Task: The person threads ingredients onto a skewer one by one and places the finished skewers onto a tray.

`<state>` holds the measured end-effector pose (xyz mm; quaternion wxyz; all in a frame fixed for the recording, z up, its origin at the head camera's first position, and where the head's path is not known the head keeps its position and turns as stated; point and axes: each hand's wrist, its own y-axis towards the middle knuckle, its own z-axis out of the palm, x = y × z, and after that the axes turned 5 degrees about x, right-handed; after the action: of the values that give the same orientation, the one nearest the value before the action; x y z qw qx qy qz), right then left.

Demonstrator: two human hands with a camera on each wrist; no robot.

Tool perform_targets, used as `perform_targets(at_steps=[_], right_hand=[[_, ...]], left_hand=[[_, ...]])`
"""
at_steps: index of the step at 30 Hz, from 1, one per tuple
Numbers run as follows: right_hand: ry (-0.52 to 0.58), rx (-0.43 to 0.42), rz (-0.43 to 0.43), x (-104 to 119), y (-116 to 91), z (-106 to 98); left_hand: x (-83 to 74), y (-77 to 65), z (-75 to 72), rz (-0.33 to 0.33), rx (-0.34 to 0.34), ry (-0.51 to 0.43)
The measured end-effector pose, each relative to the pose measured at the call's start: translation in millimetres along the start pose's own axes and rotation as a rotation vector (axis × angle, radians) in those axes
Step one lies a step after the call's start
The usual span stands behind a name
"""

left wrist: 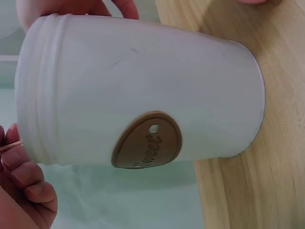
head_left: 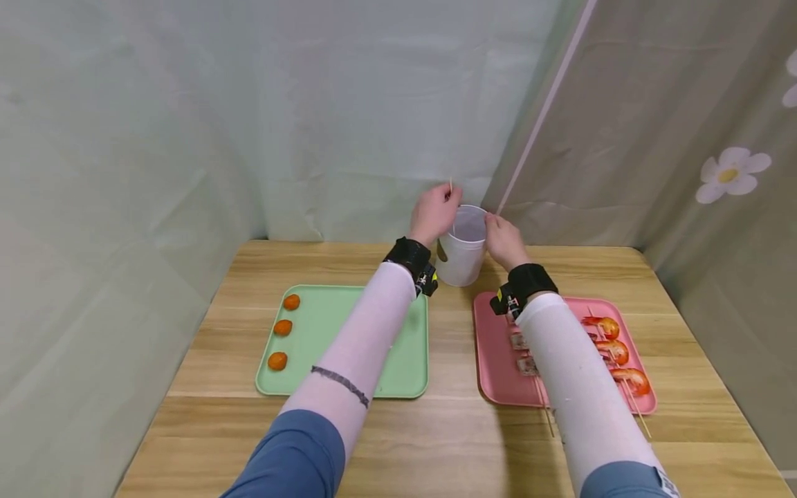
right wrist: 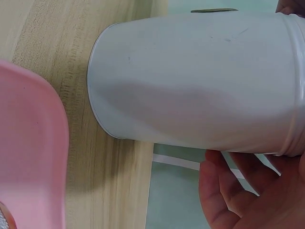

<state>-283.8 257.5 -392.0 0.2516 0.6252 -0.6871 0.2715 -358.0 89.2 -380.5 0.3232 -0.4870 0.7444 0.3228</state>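
A white bucket (head_left: pixel 462 266) with a brown oval "Sweet" label (left wrist: pixel 150 140) stands near the back edge of the table. My left hand (head_left: pixel 434 213) is at the left side of its rim, fingers curled round a thin wooden stick (left wrist: pixel 10 146). The stick's upper end pokes up above that hand, and its lower part reaches down inside the bucket's mouth. On the opposite side, my right hand (head_left: pixel 506 242) grips the rim, its thumb and fingers along the bucket's wall. The inside bottom of the bucket is hidden.
A green tray (head_left: pixel 336 311) on the left bears three orange balls (head_left: pixel 283 327) along its left side. The pink tray (head_left: pixel 498 387) on the right carries shrimp skewers (head_left: pixel 629 380) and greyish pieces on sticks (head_left: pixel 526 365), partly behind my right arm. Curtains (head_left: pixel 373 104) hang behind the table.
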Motion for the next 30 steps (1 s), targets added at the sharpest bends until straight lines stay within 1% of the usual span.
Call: perform_targets(at_steps=[4, 8, 12, 15, 19, 24, 27, 30], right_hand=[[0.002, 0.009, 0.008, -1, 0, -2], [0.005, 0.043, 0.017, -2, 0, -5], [-0.006, 0.066, 0.017, -5, 4, -7], [-0.01, 0.069, 0.015, -7, 6, -9], [0.018, 0.055, 0.03, -7, 4, -14], [0.068, 0.0, 0.031, -3, -5, -22], [0.059, -0.076, -0.014, 2, -12, -28], [0.055, -0.17, -0.079, 8, -19, -34]], left_hand=[[-0.5, -1.0, -4.2, 0.008, -0.008, -0.05], [0.1, -2.8, -7.7, 0.026, -0.046, -0.09], [1.3, -2.9, -10.9, 0.052, -0.119, -0.131], [0.8, -3.2, -14.5, 0.078, -0.195, -0.159], [-2.8, -7.6, -22.0, 0.114, -0.285, -0.246], [-8.1, -17.7, -36.8, 0.159, -0.359, -0.374], [-11.5, -23.8, -48.8, 0.177, -0.394, -0.455], [-14.7, -29.9, -61.2, 0.196, -0.415, -0.556]])
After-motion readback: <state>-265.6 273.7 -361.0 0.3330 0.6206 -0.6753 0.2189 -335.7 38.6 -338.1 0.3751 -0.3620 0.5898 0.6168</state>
